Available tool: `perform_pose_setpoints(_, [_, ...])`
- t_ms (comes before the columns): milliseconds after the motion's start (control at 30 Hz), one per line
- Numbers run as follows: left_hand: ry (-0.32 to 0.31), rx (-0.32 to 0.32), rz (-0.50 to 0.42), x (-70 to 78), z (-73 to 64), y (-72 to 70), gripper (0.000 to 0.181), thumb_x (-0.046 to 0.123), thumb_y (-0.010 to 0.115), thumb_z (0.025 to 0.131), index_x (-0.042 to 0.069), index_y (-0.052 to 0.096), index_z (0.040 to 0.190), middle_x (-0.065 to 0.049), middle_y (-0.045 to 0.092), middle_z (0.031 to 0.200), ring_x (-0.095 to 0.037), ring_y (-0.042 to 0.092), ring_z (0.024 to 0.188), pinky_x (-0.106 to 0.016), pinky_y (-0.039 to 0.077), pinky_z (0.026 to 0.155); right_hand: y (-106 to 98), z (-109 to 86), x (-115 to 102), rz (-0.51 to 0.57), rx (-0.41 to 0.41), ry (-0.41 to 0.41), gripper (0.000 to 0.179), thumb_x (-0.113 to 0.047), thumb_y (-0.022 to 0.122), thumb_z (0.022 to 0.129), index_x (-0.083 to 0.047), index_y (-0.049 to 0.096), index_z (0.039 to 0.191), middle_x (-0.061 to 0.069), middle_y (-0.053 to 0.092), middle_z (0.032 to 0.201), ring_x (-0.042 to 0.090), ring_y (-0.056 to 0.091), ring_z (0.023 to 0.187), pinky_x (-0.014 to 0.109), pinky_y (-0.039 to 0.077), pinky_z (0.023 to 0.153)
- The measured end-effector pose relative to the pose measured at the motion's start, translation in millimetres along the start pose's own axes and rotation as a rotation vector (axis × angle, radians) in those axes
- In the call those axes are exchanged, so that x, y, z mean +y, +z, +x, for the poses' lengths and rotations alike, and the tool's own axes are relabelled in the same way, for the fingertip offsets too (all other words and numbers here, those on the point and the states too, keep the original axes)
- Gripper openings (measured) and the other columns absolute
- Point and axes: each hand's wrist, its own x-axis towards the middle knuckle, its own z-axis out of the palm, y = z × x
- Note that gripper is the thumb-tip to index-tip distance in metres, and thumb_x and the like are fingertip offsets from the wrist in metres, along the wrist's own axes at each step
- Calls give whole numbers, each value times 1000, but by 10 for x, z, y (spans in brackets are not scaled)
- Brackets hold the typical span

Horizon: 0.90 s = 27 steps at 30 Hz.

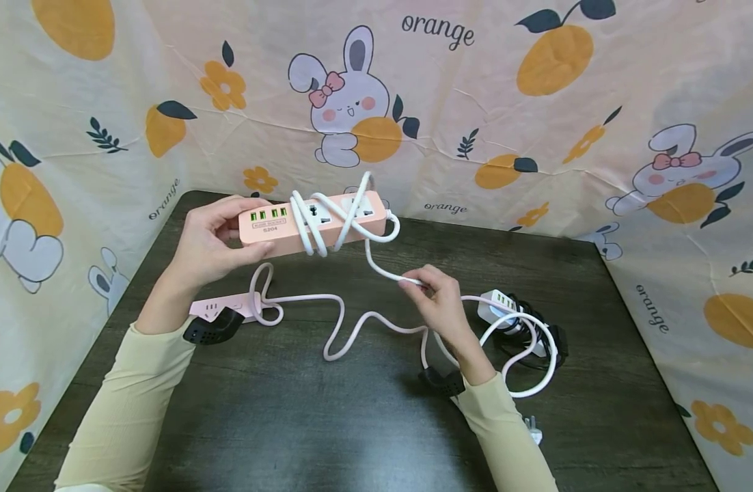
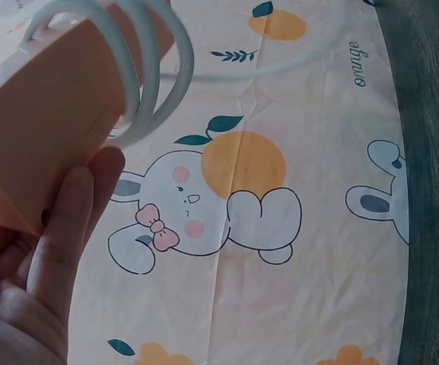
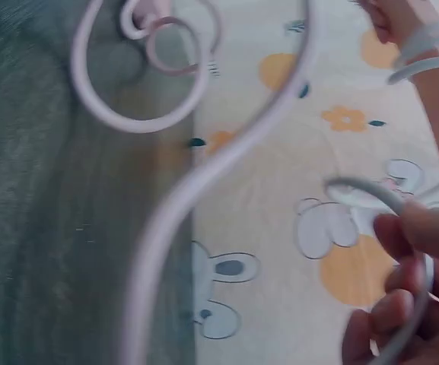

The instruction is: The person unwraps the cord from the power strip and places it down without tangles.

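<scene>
A person in pale yellow-green sleeves (image 1: pixel 133 400) holds a peach power strip (image 1: pixel 272 225) above the far left part of a dark wood-grain table (image 1: pixel 278 424). The left hand (image 1: pixel 207 236) is partly closed on the strip's left end, thumb along the near edge and fingers at the far edge. The strip is marked S204, with four green USB ports beside its sockets, and tilts so its right end is higher. Its white cable (image 1: pixel 385 273) is wound loosely around the body, some turns crossing, then sags to the right hand (image 1: pixel 434 297) — thumb and curled fingers pinching it above the table's middle.

On the table's left side lies a pink power strip (image 1: pixel 216 305), partly hidden by a black wristband (image 1: pixel 213 326); its pale pink cable (image 1: pixel 303 297) snakes across the middle. Toward the table's right edge sits a white power strip (image 1: pixel 496 304) with a bundled black cable (image 1: pixel 539 311) — white loops lie over it. A white plug (image 1: pixel 532 430) rests on the table's near right part. Behind the table hangs a rabbit-and-orange cloth (image 1: pixel 241 143).
</scene>
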Motion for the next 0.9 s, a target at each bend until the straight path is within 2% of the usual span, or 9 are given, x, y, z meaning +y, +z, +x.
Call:
perform_pose_setpoints(133, [16, -47, -17, 4, 8, -4, 44, -25, 66, 57, -21, 60, 101, -4, 66, 93, -9, 58, 71, -14, 51, 60, -146, 32, -57, 230, 216, -13, 7, 7, 62, 85, 13, 65, 87, 0, 53, 70, 9, 42, 62, 17, 34, 52])
perform_pose_setpoints(267, [27, -59, -5, 10, 25, -11, 45, -25, 66, 57, -20, 60, 102, -4, 67, 94, -10, 58, 72, -14, 51, 60, -344, 11, -104, 559, 323, -68, 10, 10, 55, 88, 13, 65, 87, 2, 60, 76, 11, 51, 69, 19, 43, 62])
perform_pose_setpoints(367, [42, -34, 9, 9, 40, -30, 46, -26, 66, 57, -20, 60, 102, -3, 67, 94, -9, 58, 73, -14, 51, 61, -516, -60, -99, 844, 321, -136, 12, 8, 55, 89, 9, 67, 87, 8, 62, 80, 16, 58, 75, 24, 48, 72])
perform_pose_setpoints(433, [56, -8, 29, 3, 46, -54, 46, -26, 66, 57, -21, 59, 102, 0, 67, 94, -9, 58, 73, -13, 51, 62, -635, -123, -79, 1009, 282, -193, 11, 7, 55, 88, 10, 67, 88, 13, 62, 82, 21, 59, 79, 28, 50, 77])
perform_pose_setpoints(533, [66, 51, 77, -8, 48, -94, 45, -25, 65, 57, -21, 59, 101, 2, 65, 93, -7, 58, 73, -12, 51, 62, -814, -216, -42, 1126, 155, -309, 15, 8, 51, 88, 17, 62, 87, 17, 60, 81, 26, 54, 77, 32, 47, 78])
perform_pose_setpoints(633, [42, 122, 111, -9, 43, -123, 44, -23, 66, 59, -20, 60, 103, 2, 64, 91, -6, 59, 74, -12, 51, 64, -962, -287, -8, 1106, -64, -435, 18, 9, 46, 84, 19, 61, 86, 18, 54, 75, 26, 44, 70, 32, 38, 69])
perform_pose_setpoints(733, [11, 178, 103, -2, 39, -134, 43, -21, 66, 62, -18, 61, 105, 0, 63, 91, -7, 59, 75, -12, 51, 65, -1072, -332, 11, 954, -300, -502, 21, 11, 44, 78, 13, 64, 86, 14, 49, 72, 24, 38, 67, 32, 29, 63])
perform_pose_setpoints(833, [9, 199, 72, 10, 43, -131, 43, -20, 66, 63, -17, 61, 106, -2, 63, 92, -8, 60, 76, -12, 51, 66, -1132, -356, 10, 722, -469, -473, 29, 17, 46, 73, 3, 66, 88, 10, 49, 72, 20, 41, 67, 30, 31, 61])
perform_pose_setpoints(900, [19, 194, 68, 21, 48, -122, 43, -20, 67, 63, -18, 61, 105, -2, 63, 92, -8, 60, 77, -13, 51, 66, -1136, -367, 0, 573, -536, -421, 35, 21, 49, 71, -2, 67, 89, 7, 51, 73, 17, 43, 66, 28, 34, 59])
